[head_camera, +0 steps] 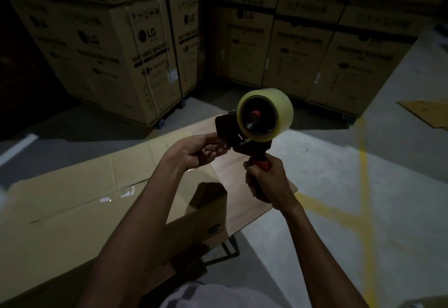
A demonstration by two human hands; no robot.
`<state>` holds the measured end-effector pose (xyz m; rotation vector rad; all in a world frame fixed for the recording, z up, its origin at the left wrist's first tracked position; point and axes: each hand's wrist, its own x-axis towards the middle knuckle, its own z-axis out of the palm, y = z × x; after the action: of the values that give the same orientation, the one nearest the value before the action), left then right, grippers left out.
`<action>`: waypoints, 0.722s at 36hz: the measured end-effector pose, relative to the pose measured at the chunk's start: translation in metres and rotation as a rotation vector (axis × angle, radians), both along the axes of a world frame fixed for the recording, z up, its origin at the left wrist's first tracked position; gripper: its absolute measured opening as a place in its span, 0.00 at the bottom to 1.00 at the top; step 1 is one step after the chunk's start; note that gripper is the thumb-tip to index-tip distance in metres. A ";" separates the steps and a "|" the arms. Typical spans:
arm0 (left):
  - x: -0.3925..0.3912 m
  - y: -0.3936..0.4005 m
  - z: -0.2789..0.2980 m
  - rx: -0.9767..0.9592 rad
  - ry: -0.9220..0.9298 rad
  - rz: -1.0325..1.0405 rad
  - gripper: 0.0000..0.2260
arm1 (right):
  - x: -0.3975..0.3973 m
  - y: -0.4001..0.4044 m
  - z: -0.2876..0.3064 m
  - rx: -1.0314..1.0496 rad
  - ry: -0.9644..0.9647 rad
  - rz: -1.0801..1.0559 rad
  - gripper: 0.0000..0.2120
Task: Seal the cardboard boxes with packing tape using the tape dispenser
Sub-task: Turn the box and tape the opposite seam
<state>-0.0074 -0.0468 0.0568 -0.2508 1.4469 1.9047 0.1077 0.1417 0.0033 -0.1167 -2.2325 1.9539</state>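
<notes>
The right hand (269,181) is wrapped tight around the red and black handle of the tape dispenser (247,142), holding it up in the air above the far right corner of the tabletop (244,208). The left hand (201,148) reaches in from the other side with curled fingers pinching at the dispenser's front end, near the blade guard; whether it has the loose tape end between its fingertips is too dark to tell. A nearly full roll of clear tape (265,114) sits on the dispenser's hub, facing the camera.

Below the hands, a flattened cardboard box (80,201) covers most of the tabletop, running to its left edge, with a shiny strip of tape already along its middle seam. A smaller upright flap or box (206,213) stands near the tabletop's near right edge.

Judged from this, the step in hand is readying the dispenser, likely freeing or threading the tape end, not yet taping. The next move calls for drawing out a short tail, lowering the dispenser to a seam and pressing the tape down firmly before pulling.

Behind, stacked washing machine cartons (135,48) line the concrete floor (363,186).
</notes>
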 end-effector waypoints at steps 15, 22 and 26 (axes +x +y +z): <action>-0.074 -0.040 0.010 -0.451 0.452 -0.048 0.07 | -0.046 -0.036 -0.008 0.030 -0.058 0.001 0.07; -0.108 -0.041 -0.001 -0.603 0.572 -0.062 0.05 | -0.068 -0.045 -0.013 0.075 -0.089 -0.025 0.07; -0.126 -0.039 -0.006 -0.710 0.595 -0.060 0.07 | -0.080 -0.051 -0.005 0.063 -0.117 -0.031 0.15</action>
<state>-0.1338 -0.0858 0.0505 0.0519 2.4754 1.3969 0.0273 0.0906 -0.0013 -0.2616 -2.3476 1.9052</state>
